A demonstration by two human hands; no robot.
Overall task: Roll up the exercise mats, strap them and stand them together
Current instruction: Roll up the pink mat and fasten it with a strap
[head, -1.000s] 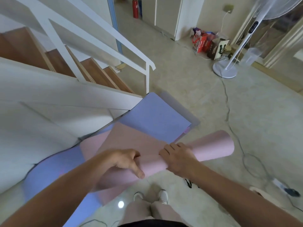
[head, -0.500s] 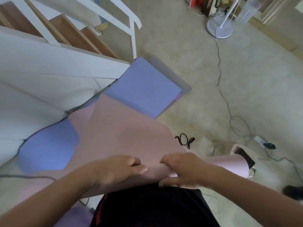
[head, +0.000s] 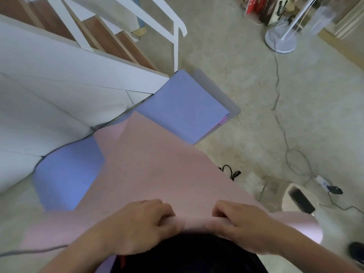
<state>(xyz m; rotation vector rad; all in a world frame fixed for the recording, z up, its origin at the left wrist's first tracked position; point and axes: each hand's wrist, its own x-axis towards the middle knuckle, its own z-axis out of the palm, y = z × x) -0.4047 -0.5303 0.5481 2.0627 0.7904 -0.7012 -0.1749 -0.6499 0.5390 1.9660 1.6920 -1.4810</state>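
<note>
A pink exercise mat stretches away from me across the floor, its near end rolled into a tube held against my body. My left hand and my right hand both grip that rolled end side by side, fingers curled over it. Under the pink mat lies a purple mat, flat, with one end showing by the stair post and another part at the left. A black strap lies on the floor just right of the pink mat.
A white staircase with wooden treads borders the mats on the left. A fan base and boxes stand at the back right. A cable runs to a power strip. A white stool stands at my right.
The view has tipped down as I bent over the roll. Much more of the pink mat now lies unrolled in front of me. My hands have moved close to my body.
</note>
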